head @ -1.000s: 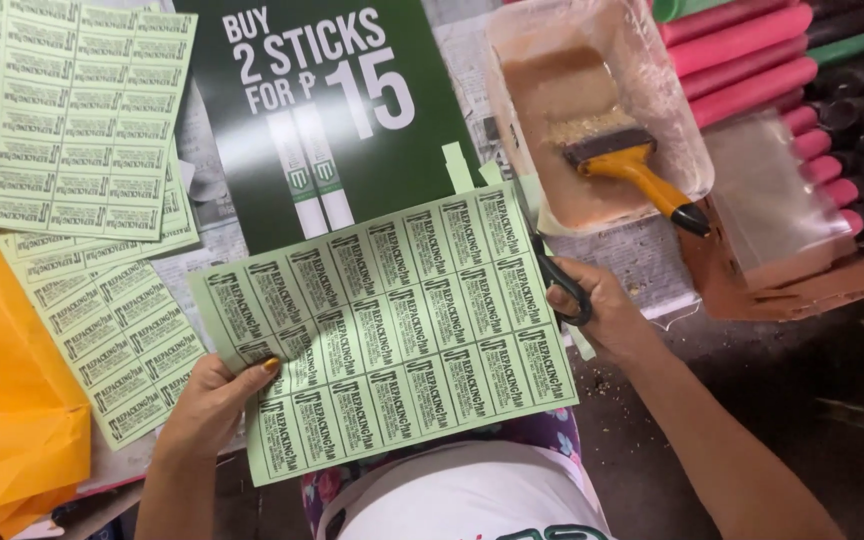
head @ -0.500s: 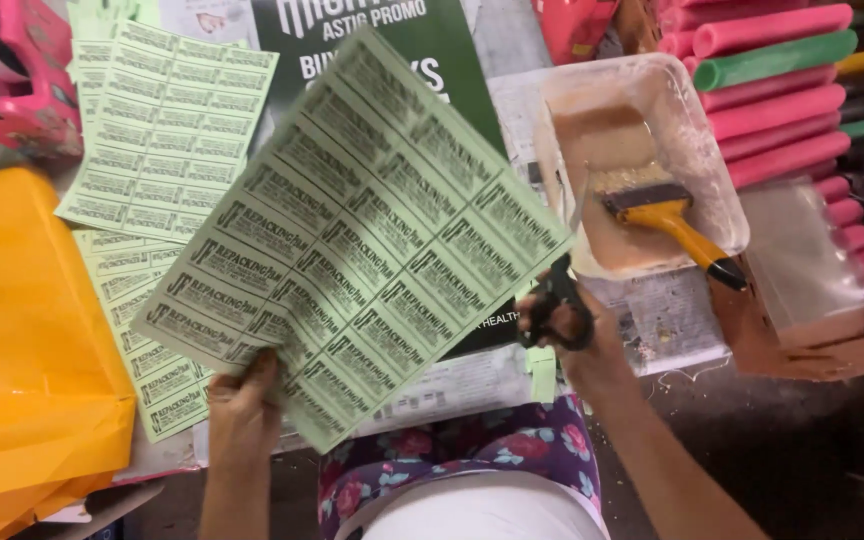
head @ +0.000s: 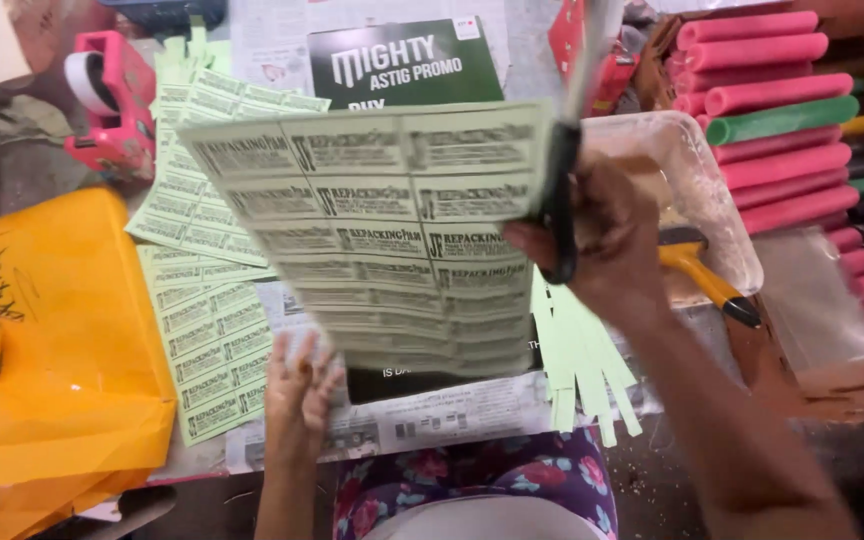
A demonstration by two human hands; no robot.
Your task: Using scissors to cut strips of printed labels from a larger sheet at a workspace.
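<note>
I hold up a pale green sheet of printed labels [head: 372, 225], tilted away from me. My left hand [head: 300, 385] grips its lower edge from beneath, blurred by motion. My right hand [head: 607, 235] is shut on black-handled scissors [head: 559, 200] at the sheet's right edge, with the blades pointing up and away. Under my right wrist lie several narrow green offcut strips [head: 580, 355].
More label sheets [head: 207, 300] lie on the left by an orange envelope [head: 47, 330]. A pink tape dispenser [head: 112, 95] stands at the back left and a dark green poster [head: 407, 60] behind. On the right are a white tray [head: 717, 200], a yellow-handled brush [head: 704, 275] and stacked pink and green tubes [head: 782, 130].
The sheet has swung from flat and slanted to upright in front of me. My right hand has risen with the scissors to its right edge, and my view has shifted forward.
</note>
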